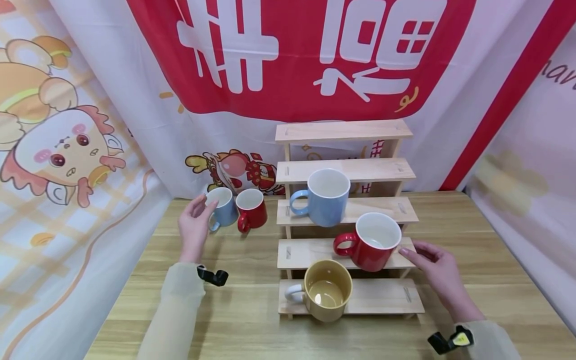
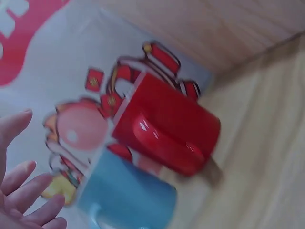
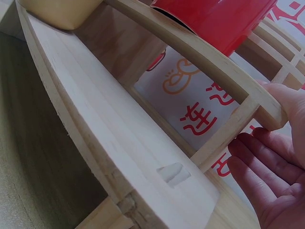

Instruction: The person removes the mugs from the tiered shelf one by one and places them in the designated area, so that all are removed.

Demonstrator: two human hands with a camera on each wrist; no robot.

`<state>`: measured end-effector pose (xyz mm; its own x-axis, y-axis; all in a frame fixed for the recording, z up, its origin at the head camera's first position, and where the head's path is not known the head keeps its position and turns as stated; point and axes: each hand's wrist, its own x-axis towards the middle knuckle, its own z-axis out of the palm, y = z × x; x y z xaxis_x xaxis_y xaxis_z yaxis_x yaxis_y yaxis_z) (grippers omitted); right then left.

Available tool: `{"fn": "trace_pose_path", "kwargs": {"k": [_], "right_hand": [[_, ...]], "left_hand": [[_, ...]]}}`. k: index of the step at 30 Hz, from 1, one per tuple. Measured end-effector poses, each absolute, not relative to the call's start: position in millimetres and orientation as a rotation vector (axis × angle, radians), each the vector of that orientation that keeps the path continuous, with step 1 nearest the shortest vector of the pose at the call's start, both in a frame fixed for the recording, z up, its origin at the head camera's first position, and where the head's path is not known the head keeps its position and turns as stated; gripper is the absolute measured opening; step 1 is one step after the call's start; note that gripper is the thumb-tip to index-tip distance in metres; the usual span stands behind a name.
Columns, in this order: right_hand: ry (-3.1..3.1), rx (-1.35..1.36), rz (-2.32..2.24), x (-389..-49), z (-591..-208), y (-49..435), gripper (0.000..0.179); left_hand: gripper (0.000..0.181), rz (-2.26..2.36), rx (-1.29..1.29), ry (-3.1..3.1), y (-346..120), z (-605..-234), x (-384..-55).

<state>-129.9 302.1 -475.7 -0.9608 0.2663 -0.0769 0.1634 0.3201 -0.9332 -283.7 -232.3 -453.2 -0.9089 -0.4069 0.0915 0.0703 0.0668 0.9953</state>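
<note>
In the head view, the work with the mugs looks a little past halfway, judging by how they stand. Three are on the wooden stand (image 1: 344, 130): the large blue mug (image 1: 327, 207) on the middle step, the large red mug (image 1: 371, 255) one step nearer, and the yellow mug (image 1: 327, 292) on the nearest, lowest step. The small blue mug (image 1: 225, 212) and the small red mug (image 1: 255, 216) stand upright side by side on the table (image 1: 243, 290), left of the stand, and seem to be the part left to do. The count is five mugs, two blue, two red and one yellow, and one stand with five steps. The left hand (image 1: 193, 227) is at the left side of the small blue mug; the right hand (image 1: 438, 270) is at the stand's right end, beside the large red mug's step.

In the left wrist view, the left hand's fingers are loosely spread, with a gap to the small blue mug, and hold nothing.

In the right wrist view, the right hand is mostly unfolded, its thumb at the step's end and its fingers lower down, around no mug; how firmly it touches the wood cannot be told.
</note>
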Motion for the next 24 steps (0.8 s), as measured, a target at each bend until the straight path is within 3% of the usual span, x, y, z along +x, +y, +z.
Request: {"fn": "trace_pose_path", "kwargs": {"k": [14,24], "right_hand": [[-2.482,-0.409,1.726,-130,-474,302,0.066],[-2.471,-0.411,1.744,-130,-476,302,0.065]], "left_hand": [[0.066,-1.883,0.023,-2.102,-189,-400,-260],[0.056,-1.882,-0.228,-2.154,-161,-380,-242]]}}
